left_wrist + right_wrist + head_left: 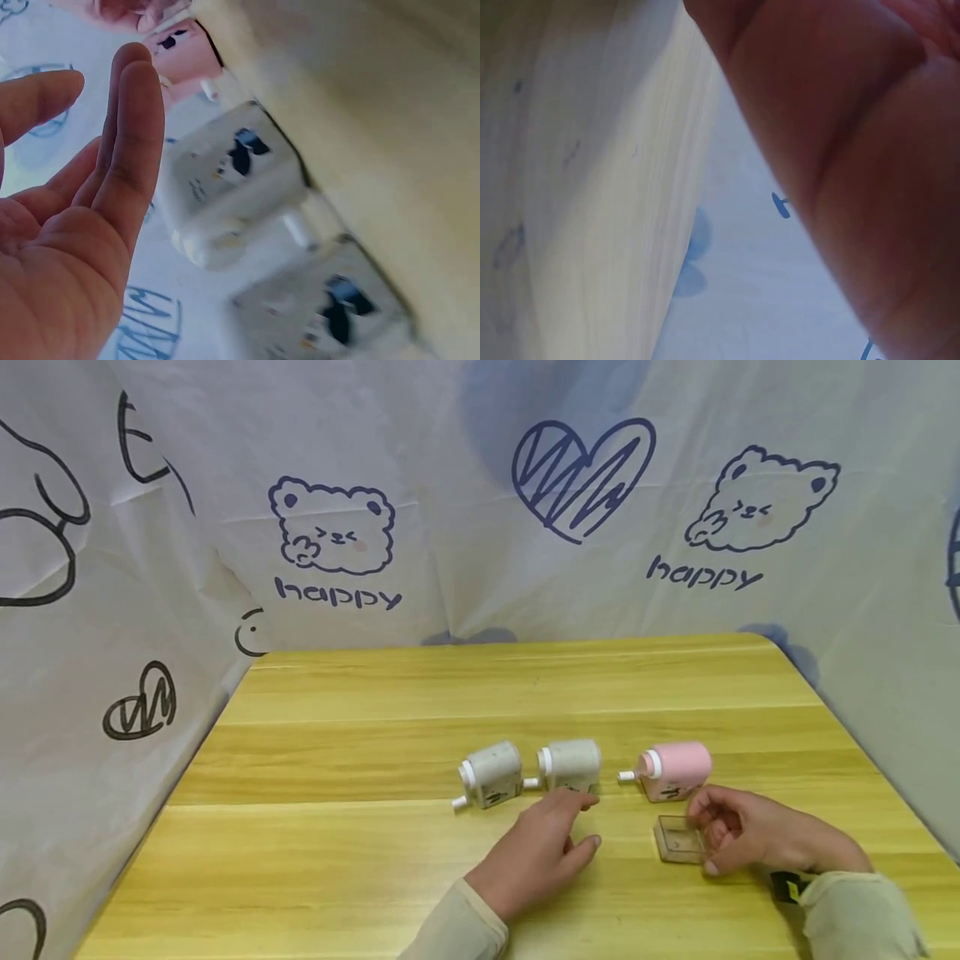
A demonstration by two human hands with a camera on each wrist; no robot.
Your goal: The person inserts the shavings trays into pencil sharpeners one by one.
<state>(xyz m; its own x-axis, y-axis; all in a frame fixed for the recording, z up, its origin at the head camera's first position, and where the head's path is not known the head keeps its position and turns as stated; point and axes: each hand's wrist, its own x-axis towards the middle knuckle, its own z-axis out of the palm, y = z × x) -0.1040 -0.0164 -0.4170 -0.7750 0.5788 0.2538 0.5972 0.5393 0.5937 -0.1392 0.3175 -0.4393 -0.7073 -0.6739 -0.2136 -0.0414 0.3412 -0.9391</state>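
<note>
Three small hand-crank pencil sharpeners stand in a row in the head view: a grey-white one point(495, 770) on the left, another grey-white one point(573, 762) in the middle, and a pink one point(681, 765) on the right. Just in front of the middle sharpener hovers my left hand point(536, 852), fingers extended and holding nothing. My right hand point(757, 835) pinches the right end of a clear, smoky plastic drawer point(677, 845) in front of the pink sharpener. Bird prints show on the middle sharpener point(236, 154) in the left wrist view. The right wrist view shows mostly palm point(855, 165); the drawer is hidden there.
A yellow wood-grain table point(315, 843) lies under everything. White cloth walls point(450, 468) with drawn bears and hearts rise behind and at both sides. The sharpeners' white cranks point(461, 803) point left.
</note>
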